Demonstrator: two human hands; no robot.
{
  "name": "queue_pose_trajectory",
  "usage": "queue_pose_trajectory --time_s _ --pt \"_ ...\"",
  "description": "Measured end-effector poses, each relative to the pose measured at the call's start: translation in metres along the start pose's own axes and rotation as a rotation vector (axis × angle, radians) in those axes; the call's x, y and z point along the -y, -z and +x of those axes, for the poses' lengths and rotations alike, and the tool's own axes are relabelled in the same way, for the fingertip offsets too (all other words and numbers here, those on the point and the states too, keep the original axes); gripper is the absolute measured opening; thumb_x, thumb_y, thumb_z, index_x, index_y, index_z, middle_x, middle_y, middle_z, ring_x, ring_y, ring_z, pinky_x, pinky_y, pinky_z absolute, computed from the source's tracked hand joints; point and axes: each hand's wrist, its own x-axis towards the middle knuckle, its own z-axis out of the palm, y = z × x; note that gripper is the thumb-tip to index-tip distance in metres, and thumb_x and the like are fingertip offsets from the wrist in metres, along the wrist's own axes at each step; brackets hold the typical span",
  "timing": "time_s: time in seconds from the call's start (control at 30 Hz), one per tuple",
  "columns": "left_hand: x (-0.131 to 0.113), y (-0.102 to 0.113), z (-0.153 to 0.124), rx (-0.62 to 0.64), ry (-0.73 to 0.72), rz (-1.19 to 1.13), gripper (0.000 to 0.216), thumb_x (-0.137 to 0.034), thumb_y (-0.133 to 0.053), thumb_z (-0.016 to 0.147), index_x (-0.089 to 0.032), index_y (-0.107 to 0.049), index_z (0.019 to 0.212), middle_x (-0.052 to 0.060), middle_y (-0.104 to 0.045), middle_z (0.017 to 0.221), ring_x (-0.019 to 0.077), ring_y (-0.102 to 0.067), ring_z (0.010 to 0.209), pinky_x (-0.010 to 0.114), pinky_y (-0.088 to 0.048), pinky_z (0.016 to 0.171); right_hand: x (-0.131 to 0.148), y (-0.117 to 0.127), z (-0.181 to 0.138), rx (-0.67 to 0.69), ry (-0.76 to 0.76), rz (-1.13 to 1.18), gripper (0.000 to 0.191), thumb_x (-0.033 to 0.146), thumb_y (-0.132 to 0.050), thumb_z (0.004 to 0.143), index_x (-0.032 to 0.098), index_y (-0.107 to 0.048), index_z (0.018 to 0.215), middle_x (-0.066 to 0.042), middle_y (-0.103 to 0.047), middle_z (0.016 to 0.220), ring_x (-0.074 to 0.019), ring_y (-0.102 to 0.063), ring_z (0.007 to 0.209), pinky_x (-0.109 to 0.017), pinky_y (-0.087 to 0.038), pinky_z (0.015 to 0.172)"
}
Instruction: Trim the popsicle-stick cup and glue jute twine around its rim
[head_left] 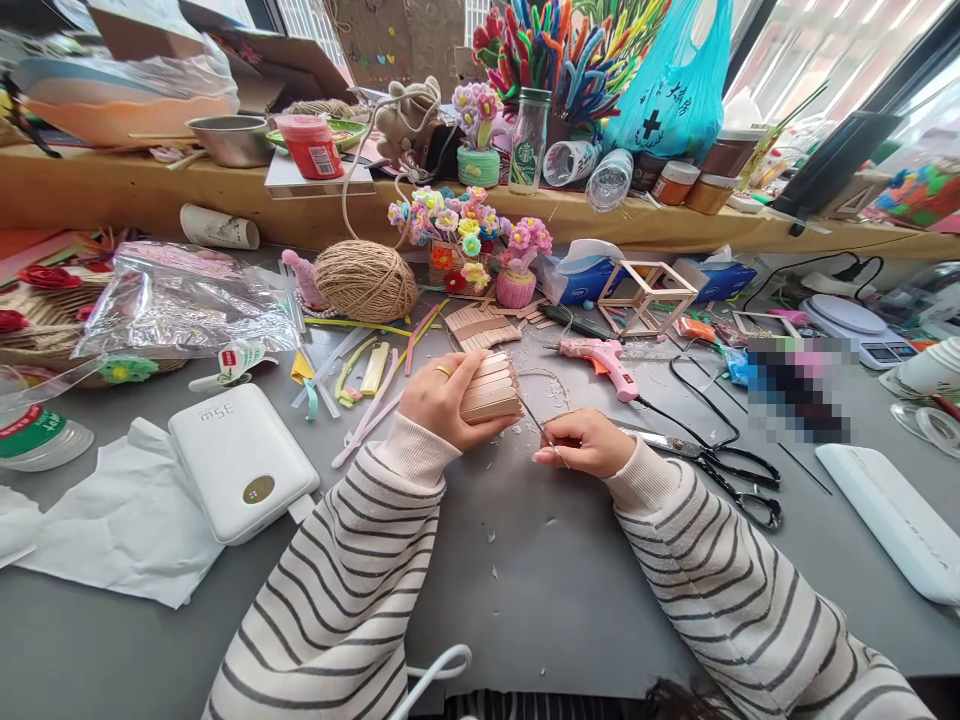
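My left hand (439, 398), a ring on one finger, is closed around a small rounded piece built of wooden craft sticks (491, 387), held just above the grey table (525, 580). My right hand (581, 442) pinches a thin twine strand (534, 415) that runs up to the stick piece. Both sleeves are striped. A pink hot glue gun (604, 360) lies just beyond my right hand. Black-handled scissors (720, 468) rest to its right. More glued craft sticks (480, 325) sit behind the held piece.
A ball of jute twine (365, 281) and pipe-cleaner flower pots (469, 240) stand at the back. A white power bank (240, 460), tissue and plastic bags lie left. A wooden cube frame (646, 297), a scale (859, 328) and a white device (892, 520) sit right.
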Motion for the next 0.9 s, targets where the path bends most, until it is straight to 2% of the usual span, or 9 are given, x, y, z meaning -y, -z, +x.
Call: queue_pose_trajectory --time_s 0.5,0.7,0.9 --pt "0.001 0.0 -0.001 -0.033 0.005 -0.017 0.068 -0.058 -0.059 0.061 -0.013 -0.051 0.112 0.013 -0.062 0.096 0.0256 -0.06 0.086 0.036 -0.048 0.079 0.006 -0.011 0.003 -0.086 -0.04 0.041 0.046 0.051 -0.045 0.077 0.019 -0.034 0.046 0.003 -0.04 0.044 -0.0072 -0.035 0.045 -0.021 -0.029 0.046" --pt "0.0 -0.002 -0.002 -0.089 -0.004 0.018 0.067 -0.058 -0.059 0.062 -0.01 -0.052 0.109 0.014 -0.063 0.094 0.0261 -0.061 0.085 0.036 -0.05 0.076 0.007 -0.013 0.003 -0.097 -0.059 0.082 0.05 0.059 -0.042 0.076 0.019 -0.034 0.046 0.005 -0.035 0.042 -0.0059 -0.028 0.043 -0.02 -0.026 0.043" --pt "0.0 0.0 -0.001 -0.058 -0.104 0.001 0.069 -0.058 -0.06 0.062 -0.009 -0.052 0.11 0.016 -0.063 0.097 0.0263 -0.061 0.085 0.037 -0.05 0.077 0.013 -0.009 -0.001 -0.08 -0.032 0.041 0.049 0.061 -0.045 0.073 0.018 -0.04 0.051 0.007 -0.029 0.043 -0.0054 -0.025 0.042 -0.02 -0.022 0.042"
